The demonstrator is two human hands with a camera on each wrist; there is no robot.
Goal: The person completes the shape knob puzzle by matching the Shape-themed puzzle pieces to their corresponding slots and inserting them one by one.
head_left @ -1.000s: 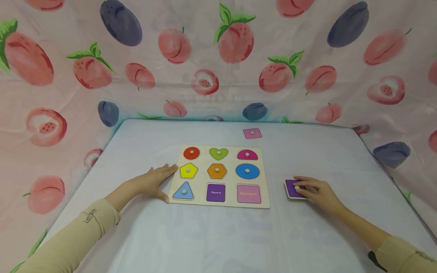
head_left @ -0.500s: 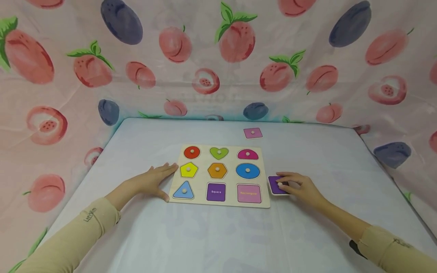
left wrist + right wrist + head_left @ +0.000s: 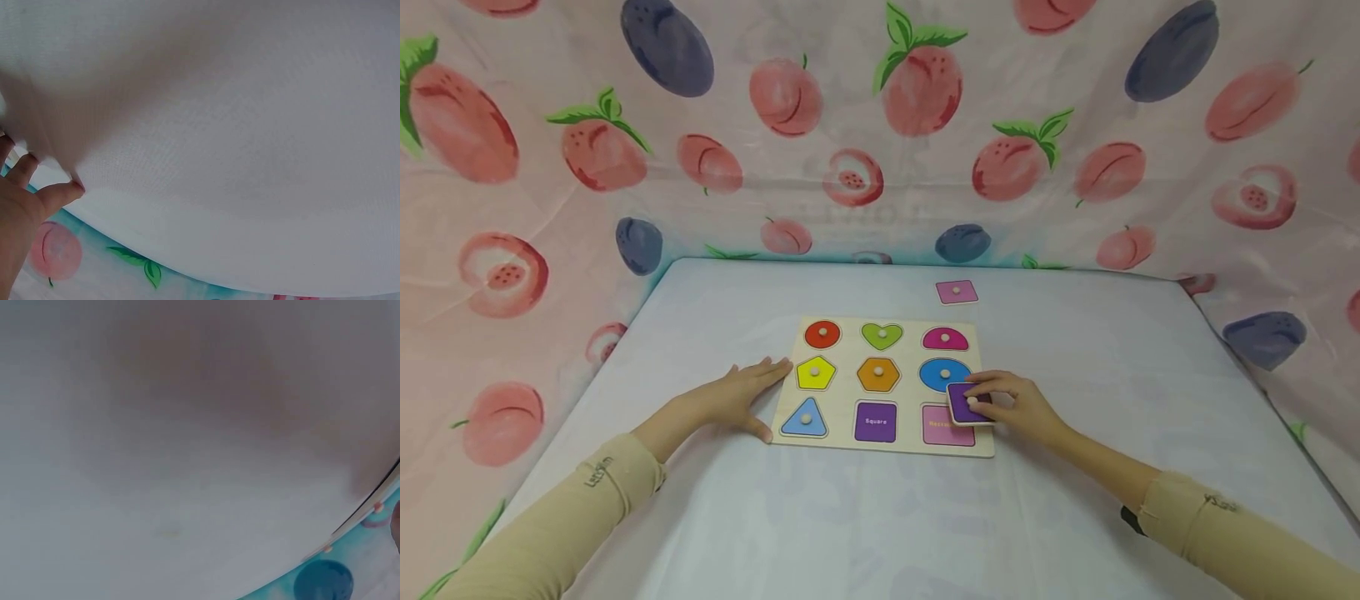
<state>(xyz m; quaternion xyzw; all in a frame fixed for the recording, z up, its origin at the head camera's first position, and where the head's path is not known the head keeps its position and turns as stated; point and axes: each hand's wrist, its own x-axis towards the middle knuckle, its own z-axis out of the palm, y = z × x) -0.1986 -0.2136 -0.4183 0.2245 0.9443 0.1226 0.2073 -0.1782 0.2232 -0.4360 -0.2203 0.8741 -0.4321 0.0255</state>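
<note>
A pale wooden shape puzzle board (image 3: pixel 838 433) lies on the table. My right hand (image 3: pixel 1018 408) pinches the white knob of a purple square puzzle piece (image 3: pixel 958 403), held over the board's right side. That piece covers part of the pink slot (image 3: pixel 940 432) and the lower edge of the blue oval piece (image 3: pixel 936 373). Left of it is the purple slot marked "Square" (image 3: pixel 876 432). My left hand (image 3: pixel 730 402) touches the board's left edge with fingers spread and straight. In the left wrist view, the left hand (image 3: pixel 25 203) shows at the left edge.
Behind the board a pink rectangle piece (image 3: pixel 957 292) with a knob lies on the white table (image 3: pixel 715 517). Knobbed pieces such as the red circle (image 3: pixel 816 340), yellow pentagon (image 3: pixel 807 380) and light blue triangle (image 3: pixel 801 429) sit in the board. A fruit-patterned cloth (image 3: pixel 925 183) hangs behind the table.
My right hand has moved left with the purple square piece, from the table beside the board to above its right side. My left hand has stayed in place.
</note>
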